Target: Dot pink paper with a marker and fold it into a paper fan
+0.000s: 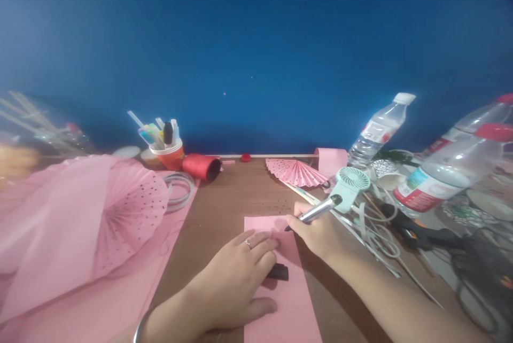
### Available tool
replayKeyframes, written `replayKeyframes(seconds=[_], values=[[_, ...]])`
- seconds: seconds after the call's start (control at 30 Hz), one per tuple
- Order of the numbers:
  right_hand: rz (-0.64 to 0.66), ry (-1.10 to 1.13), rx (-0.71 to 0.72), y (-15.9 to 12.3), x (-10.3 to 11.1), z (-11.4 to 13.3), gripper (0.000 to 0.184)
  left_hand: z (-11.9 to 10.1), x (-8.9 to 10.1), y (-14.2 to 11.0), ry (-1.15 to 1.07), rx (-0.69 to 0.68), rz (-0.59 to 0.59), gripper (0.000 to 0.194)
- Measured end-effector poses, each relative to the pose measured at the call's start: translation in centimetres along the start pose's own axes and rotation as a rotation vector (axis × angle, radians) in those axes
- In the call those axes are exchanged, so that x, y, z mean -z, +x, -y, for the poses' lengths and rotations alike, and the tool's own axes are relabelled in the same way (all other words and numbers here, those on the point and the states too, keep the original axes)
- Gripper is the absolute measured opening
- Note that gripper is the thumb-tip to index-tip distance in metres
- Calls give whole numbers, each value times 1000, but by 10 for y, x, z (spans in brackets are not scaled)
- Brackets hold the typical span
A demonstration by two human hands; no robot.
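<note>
My right hand (316, 228) is closed around a silver marker (320, 209) with a black tip. The tip is at the upper right edge of a narrow pink paper strip (286, 305). My left hand (240, 268), with a ring on one finger, lies across the strip with its fingers stretched out. From under that hand, between thumb and forefinger, a black marker cap (279, 272) sticks out; whether the hand grips it is hidden.
Pink folded paper fans with dark dots lie left (128, 215) and at the back (296, 172). A cup of markers (170, 153) and a red spool (202, 166) stand back left. To the right are a mint handheld fan (350, 188), cables (377, 231) and plastic bottles (380, 129).
</note>
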State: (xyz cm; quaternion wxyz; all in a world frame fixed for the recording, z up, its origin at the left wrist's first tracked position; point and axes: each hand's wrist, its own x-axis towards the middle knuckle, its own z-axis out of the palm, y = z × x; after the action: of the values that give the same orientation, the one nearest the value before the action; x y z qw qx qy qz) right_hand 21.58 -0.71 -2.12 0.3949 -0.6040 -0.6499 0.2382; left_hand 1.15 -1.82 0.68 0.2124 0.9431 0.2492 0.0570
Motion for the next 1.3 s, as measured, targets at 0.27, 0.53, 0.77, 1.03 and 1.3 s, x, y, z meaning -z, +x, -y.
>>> replayKeyframes(seconds=[0.27, 0.53, 0.77, 1.03, 1.3], values=[[106, -144, 51, -1, -4, 0, 30, -4, -2, 0, 47, 59, -29, 47], [124, -28, -21, 4, 2, 3, 24, -6, 2, 2, 113, 30, 4, 41], [-50, -53, -15, 0, 3, 3, 28, -9, 4, 3, 152, 44, 23, 44], [-1, -235, 6, -1, 5, 8, 34, -9, 4, 4, 165, 48, 41, 42], [-108, -31, -16, 2, 4, -5, 35, -6, 2, 3, 153, 70, 0, 44]])
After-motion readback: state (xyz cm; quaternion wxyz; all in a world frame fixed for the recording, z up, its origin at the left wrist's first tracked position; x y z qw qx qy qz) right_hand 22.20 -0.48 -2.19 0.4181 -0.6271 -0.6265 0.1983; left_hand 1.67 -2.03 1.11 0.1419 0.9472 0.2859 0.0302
